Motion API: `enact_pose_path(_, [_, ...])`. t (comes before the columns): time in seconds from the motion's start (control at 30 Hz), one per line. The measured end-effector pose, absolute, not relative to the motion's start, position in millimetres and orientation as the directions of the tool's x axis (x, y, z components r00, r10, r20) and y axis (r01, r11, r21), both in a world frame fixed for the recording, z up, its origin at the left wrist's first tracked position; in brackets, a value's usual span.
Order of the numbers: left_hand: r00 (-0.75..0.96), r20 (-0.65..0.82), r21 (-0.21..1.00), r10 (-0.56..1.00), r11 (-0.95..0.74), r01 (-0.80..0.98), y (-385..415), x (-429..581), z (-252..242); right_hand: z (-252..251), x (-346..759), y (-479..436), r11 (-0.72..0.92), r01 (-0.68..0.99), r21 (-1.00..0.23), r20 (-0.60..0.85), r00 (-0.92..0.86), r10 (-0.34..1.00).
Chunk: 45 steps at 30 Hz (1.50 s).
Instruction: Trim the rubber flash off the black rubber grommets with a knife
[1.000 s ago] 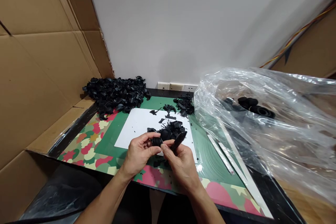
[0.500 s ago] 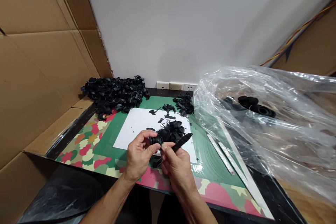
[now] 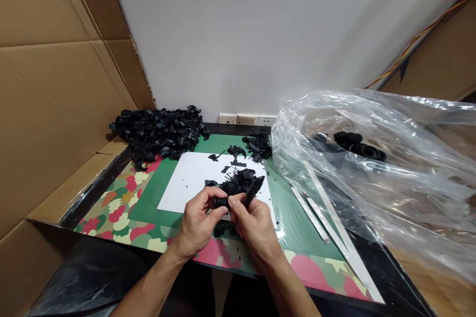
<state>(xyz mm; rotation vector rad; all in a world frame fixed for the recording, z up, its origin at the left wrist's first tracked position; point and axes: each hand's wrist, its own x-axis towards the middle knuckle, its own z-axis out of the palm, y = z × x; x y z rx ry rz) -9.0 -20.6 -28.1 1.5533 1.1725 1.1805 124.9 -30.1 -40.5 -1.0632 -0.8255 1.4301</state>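
My left hand [image 3: 199, 220] is closed, thumb and fingers pinching a small black ribbed rubber boot [image 3: 220, 202]. My right hand [image 3: 255, 220] comes in from the right, its thumb and fingertip against the boot's right end. A slim black tool [image 3: 256, 189] is tucked in that hand, its wide end pointing up and away; its other end is hidden by the fingers. Just beyond the hands, black rubber pieces and trimmings [image 3: 243, 178] are heaped on a white sheet [image 3: 178, 188]. More black scraps [image 3: 222, 229] lie below the fingers.
At the back left rises a large pile of black rubber scraps [image 3: 159, 131], beside a cardboard wall [image 3: 55, 84]. A smaller scrap heap [image 3: 259, 145] sits behind the sheet. To the right, a clear plastic bag [image 3: 372, 183] contains black rubber parts [image 3: 364, 151]. White strips [image 3: 308, 213] lie on the green mat [image 3: 297, 237].
The boot has turned between my fingers, so its ribs now face me. My right hand has closed in on it, and the tool has swung more upright. The view has shifted slightly.
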Motion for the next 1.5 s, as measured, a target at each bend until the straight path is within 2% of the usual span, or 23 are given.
enact_pose_path(0.13, [0.136,0.316,0.901,0.939,-0.342,0.268,-21,-8,-26,-38,116,-30,-0.186,-0.555,-0.811,-0.237,0.020,0.971])
enact_pose_path(0.23, [0.080,0.367,0.889,0.927,-0.375,0.263,-21,-6,-28,-36,108,-33,-0.217,-0.655,-0.724,-0.293,0.008,0.956])
enact_pose_path(0.33, [0.017,0.337,0.925,0.941,-0.334,0.184,-21,-4,-30,-39,104,-34,-0.232,-0.686,-0.690,-0.308,-0.012,0.951])
enact_pose_path(0.4, [0.012,0.264,0.958,0.964,-0.264,0.109,-21,-3,-30,-42,103,-33,-0.219,-0.685,-0.695,-0.298,-0.003,0.955])
enact_pose_path(0.53, [0.088,0.116,0.993,0.989,-0.119,0.025,-20,-3,-26,-46,107,-33,-0.176,-0.600,-0.781,-0.219,0.000,0.976])
enact_pose_path(0.67, [0.104,0.110,0.989,0.989,-0.119,0.088,-19,-5,-23,-43,123,-39,-0.095,-0.468,-0.878,-0.103,-0.007,0.995])
enact_pose_path(0.73, [0.104,0.134,0.979,0.985,-0.148,0.138,-19,-6,-23,-41,134,-43,0.035,-0.410,-0.911,0.010,0.064,0.998])
enact_pose_path(0.83, [0.113,0.192,0.955,0.975,-0.212,0.206,-20,-8,-23,-36,150,-46,0.294,-0.265,-0.918,0.253,0.178,0.951])
enact_pose_path(0.93, [0.131,0.246,0.927,0.960,-0.272,0.258,-22,-8,-23,-33,157,-48,0.422,-0.102,-0.901,0.399,0.186,0.898])
enact_pose_path(1.13, [0.180,0.292,0.884,0.939,-0.337,0.325,-24,-8,-23,-38,149,-48,0.463,-0.080,-0.882,0.442,0.195,0.875])
enact_pose_path(1.3, [0.188,0.307,0.867,0.933,-0.356,0.349,-25,-8,-23,-39,147,-46,0.505,0.025,-0.863,0.503,0.156,0.850])
enact_pose_path(1.5, [0.203,0.318,0.853,0.926,-0.373,0.364,-26,-7,-22,-39,148,-43,0.549,0.063,-0.834,0.552,0.132,0.823])
